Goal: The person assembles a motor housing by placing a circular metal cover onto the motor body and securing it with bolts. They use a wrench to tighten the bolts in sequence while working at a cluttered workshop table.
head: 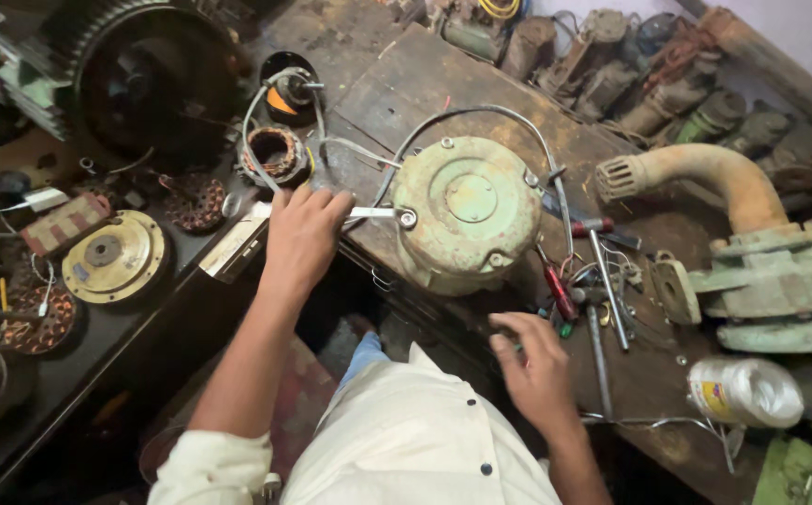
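Your left hand (303,234) reaches forward, arm nearly straight, fingers curled tight around a wrench (373,213) whose far end sits on a bolt at the rim of the round green motor housing (467,210), which stands on the wooden bench (406,75). Your right hand (537,369) hovers low, fingers loosely spread, beside the screwdrivers (602,281) right of the housing.

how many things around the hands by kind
Pale green round motor housing: 1
Silver spanner, in left hand: 1
Red-handled screwdrivers, by right hand: 2
Copper-wound stator rings: 2
Total: 6
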